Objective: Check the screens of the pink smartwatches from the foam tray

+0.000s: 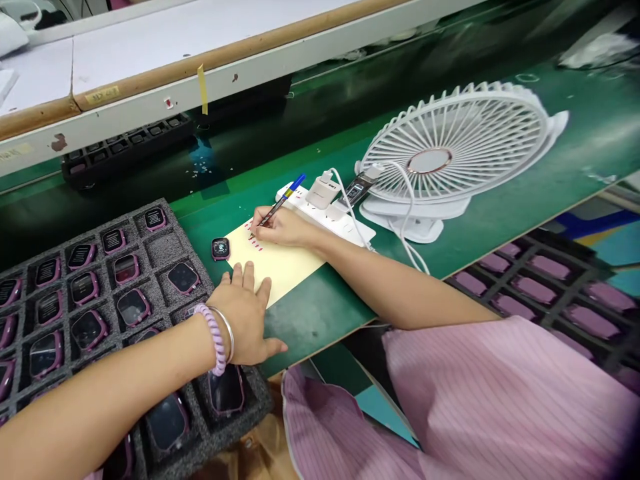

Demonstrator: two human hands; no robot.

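A blue-capped pen (281,201) is gripped in my right hand (280,225), its lower end hidden by the fingers over a pale yellow sheet of paper (286,265). Small red marks in rows show on the sheet beside those fingers. My left hand (243,308) lies with spread fingers across the sheet's near left edge, holding nothing. Just beyond its fingertips a single watch case with a lit screen (221,249) rests at the paper's left corner. Under my left forearm spreads a grey foam tray (173,230) of purple-framed watch cases, one upper slot showing bare foam.
A white power strip (345,225) with a charger (323,191) and cables lies behind my right hand. The white fan (450,153) stands farther right. Another tray of purple pieces (543,290) sits below the table edge at right. A shelf (210,60) crosses above the green bench.
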